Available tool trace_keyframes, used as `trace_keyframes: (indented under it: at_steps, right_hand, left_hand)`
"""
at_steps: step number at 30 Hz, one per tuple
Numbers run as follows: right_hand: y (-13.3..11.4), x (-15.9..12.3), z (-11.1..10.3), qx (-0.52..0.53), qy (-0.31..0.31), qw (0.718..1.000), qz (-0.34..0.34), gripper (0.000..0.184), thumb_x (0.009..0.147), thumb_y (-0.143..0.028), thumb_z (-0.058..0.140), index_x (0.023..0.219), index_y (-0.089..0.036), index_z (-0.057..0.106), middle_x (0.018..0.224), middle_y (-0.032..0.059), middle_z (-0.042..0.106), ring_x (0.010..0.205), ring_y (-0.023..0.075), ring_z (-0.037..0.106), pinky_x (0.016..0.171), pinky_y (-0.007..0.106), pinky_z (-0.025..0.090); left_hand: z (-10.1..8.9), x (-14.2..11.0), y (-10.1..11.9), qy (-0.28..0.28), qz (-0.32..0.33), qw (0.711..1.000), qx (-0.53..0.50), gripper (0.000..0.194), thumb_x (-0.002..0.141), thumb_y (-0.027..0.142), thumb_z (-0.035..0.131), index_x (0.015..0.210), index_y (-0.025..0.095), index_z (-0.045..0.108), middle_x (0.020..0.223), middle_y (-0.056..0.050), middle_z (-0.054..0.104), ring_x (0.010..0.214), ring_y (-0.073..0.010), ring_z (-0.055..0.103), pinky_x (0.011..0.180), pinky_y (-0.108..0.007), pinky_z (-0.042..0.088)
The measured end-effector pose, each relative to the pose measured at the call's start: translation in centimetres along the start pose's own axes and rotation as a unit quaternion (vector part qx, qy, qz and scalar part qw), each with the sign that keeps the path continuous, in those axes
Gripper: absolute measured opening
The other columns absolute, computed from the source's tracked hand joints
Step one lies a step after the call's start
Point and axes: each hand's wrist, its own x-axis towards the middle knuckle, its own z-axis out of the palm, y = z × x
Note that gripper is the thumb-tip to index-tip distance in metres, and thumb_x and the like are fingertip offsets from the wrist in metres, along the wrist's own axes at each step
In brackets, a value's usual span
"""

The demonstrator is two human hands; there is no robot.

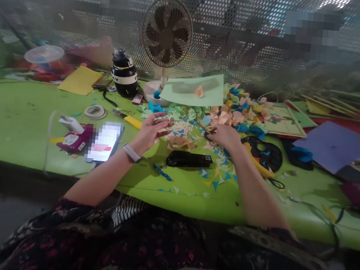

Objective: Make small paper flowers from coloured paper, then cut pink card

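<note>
My right hand (226, 137) is closed around the dark handles of a pair of scissors (203, 128), whose blades point left and away from me. To the left, my left hand (153, 130) hovers over the table with its fingers apart, and I see nothing in it. Between the hands lie small cut paper scraps (183, 129) in white, blue and peach. Behind them is a heap of paper flowers (233, 110) in peach, blue, yellow and green. A black stapler (188, 159) lies in front of the hands, with a twisted blue strip (162, 172) beside it.
A fan (167, 36) and a black bottle (124, 74) stand at the back, near a green paper sheet (192, 89). On the left are a phone (105, 142), a plug on a purple power block (76, 140), tape (95, 112) and a yellow cutter (132, 121). Purple paper (338, 144) lies right.
</note>
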Motion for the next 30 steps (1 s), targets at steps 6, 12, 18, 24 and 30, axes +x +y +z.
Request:
trace_keyframes:
  at_steps: [6,12,18,24,30]
  right_hand:
    - [-0.5,-0.4,-0.6,-0.020,-0.028,0.999,0.024,0.034,0.081,-0.045,0.067,0.102,-0.020,0.076,0.108,0.0152,0.074,0.099,0.0332,0.067,0.071,0.036,0.046]
    - [-0.2,-0.5,-1.3,0.024,-0.021,0.999,-0.030,0.029,0.078,-0.035,0.073,0.104,-0.021,0.077,0.103,0.0116,0.075,0.095,0.0296,0.067,0.073,0.035,0.047]
    - [-4.7,-2.5,-1.6,0.372,0.038,0.909,-0.186,0.046,0.088,-0.059,0.061,0.103,-0.017,0.072,0.085,0.0073,0.071,0.073,0.0177,0.061,0.069,0.031,0.047]
    - [-6.9,-3.7,-1.0,0.452,0.018,0.864,-0.220,0.035,0.084,-0.052,0.065,0.086,-0.017,0.067,0.075,0.0031,0.067,0.066,0.0141,0.055,0.066,0.029,0.044]
    - [-6.5,-3.4,-1.1,0.466,0.014,0.858,-0.216,0.027,0.083,-0.045,0.066,0.083,-0.018,0.065,0.075,0.0030,0.066,0.065,0.0144,0.056,0.065,0.030,0.045]
  left_hand:
    - [-0.2,0.0,-0.5,-0.056,0.003,0.996,0.065,0.036,0.086,0.005,0.066,0.119,0.019,0.060,0.108,-0.007,0.075,0.100,-0.0192,0.073,0.093,-0.038,0.058]
    - [-0.2,0.3,-1.2,-0.104,0.041,0.988,0.105,0.054,0.085,0.003,0.064,0.135,0.021,0.053,0.121,-0.011,0.071,0.104,-0.0201,0.072,0.091,-0.035,0.059]
    - [0.4,-0.6,-1.5,-0.188,0.112,0.965,0.148,0.051,0.078,0.007,0.072,0.125,0.023,0.058,0.123,-0.010,0.069,0.103,-0.0210,0.073,0.083,-0.030,0.060]
    - [0.7,-1.1,-1.8,-0.208,0.140,0.950,0.188,0.038,0.077,0.006,0.072,0.110,0.021,0.059,0.110,-0.008,0.071,0.099,-0.0189,0.072,0.086,-0.032,0.058]
    - [0.3,-0.7,-2.7,-0.208,0.143,0.948,0.192,0.034,0.079,0.012,0.073,0.106,0.021,0.055,0.113,-0.008,0.068,0.101,-0.0209,0.073,0.078,-0.030,0.059]
